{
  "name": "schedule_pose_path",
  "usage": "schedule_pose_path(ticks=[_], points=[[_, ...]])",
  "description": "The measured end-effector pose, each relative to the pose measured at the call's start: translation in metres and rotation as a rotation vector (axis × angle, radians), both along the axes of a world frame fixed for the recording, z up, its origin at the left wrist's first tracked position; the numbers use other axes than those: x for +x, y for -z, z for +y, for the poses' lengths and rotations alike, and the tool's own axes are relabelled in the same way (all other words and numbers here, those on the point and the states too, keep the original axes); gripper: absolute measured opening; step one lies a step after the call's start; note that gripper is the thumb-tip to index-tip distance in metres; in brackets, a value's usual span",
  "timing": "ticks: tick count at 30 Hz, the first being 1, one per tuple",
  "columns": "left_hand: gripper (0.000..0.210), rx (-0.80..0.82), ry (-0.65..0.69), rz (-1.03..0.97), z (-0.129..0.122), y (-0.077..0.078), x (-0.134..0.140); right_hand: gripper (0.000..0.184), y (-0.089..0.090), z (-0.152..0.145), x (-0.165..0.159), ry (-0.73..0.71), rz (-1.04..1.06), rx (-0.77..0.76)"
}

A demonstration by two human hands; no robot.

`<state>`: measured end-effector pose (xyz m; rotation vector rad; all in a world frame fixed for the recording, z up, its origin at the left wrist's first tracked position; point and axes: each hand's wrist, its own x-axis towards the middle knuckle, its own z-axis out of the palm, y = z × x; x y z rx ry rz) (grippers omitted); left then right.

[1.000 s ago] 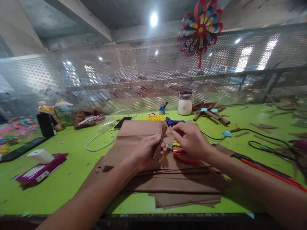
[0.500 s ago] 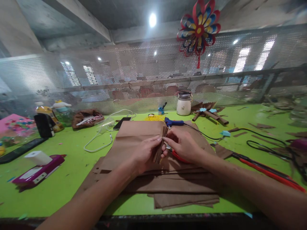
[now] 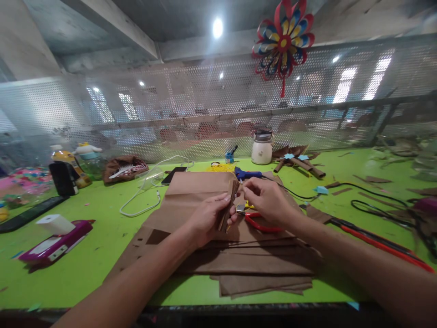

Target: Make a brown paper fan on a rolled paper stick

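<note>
My left hand (image 3: 208,216) is closed around a narrow bundle of folded brown paper (image 3: 228,208), held tilted above a stack of brown paper sheets (image 3: 191,182). Just right of the bundle's upper end, my right hand (image 3: 268,200) has its thumb and fingers pinched together. What they hold, if anything, is too small to make out. Beneath that hand lie red-handled scissors (image 3: 262,224), partly covered by it, with a bit of yellow showing beside them. Behind the hands, a blue glue gun (image 3: 248,174) rests at the paper's far edge.
A white jar (image 3: 261,149), a small blue bottle (image 3: 229,157) and rolled brown paper pieces (image 3: 302,164) stand at the back. To the left are a purple power strip (image 3: 56,243) and a white cable (image 3: 136,213). A red-and-black long tool (image 3: 382,246) lies right, near black cords (image 3: 378,209).
My right hand has moved right, away from the paper bundle, uncovering more of the scissors and a yellow bit. My left hand still holds the bundle in nearly the same place.
</note>
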<state>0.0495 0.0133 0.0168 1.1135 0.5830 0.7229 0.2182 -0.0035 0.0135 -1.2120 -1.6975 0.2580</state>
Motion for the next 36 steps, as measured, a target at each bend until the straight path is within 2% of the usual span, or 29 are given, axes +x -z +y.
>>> schedule_pose_path(ticks=[4,9,14,20,24,28,31,34,36], points=[[0.015,0.036,0.003,0.008,0.0,0.001,0.001,0.014,-0.003,-0.003,-0.005,-0.08,0.042,-0.09],[0.012,0.016,0.011,-0.003,-0.002,0.001,0.003,0.026,0.001,-0.009,-0.011,0.005,-0.116,0.005],[0.014,-0.008,0.092,-0.061,-0.003,0.003,0.002,0.025,0.01,-0.007,-0.012,0.044,-0.159,0.062],[0.015,-0.034,0.074,-0.038,-0.002,0.003,0.002,0.025,0.009,-0.009,-0.013,0.068,-0.178,0.079],[0.013,-0.015,0.056,-0.035,0.001,0.003,0.001,0.027,0.004,-0.006,-0.01,0.017,-0.026,0.0],[0.017,-0.052,0.033,-0.039,0.004,0.005,0.0,0.029,-0.003,0.002,-0.002,-0.045,0.311,-0.187],[0.019,-0.066,0.03,-0.056,0.005,0.007,0.001,0.024,-0.006,0.007,0.005,-0.12,0.513,-0.316],[0.018,-0.066,0.023,-0.075,0.005,0.007,0.001,0.023,-0.005,0.007,0.006,-0.197,0.621,-0.378],[0.018,-0.069,0.015,-0.068,0.005,0.006,0.002,0.023,-0.003,0.005,0.003,-0.252,0.611,-0.382]])
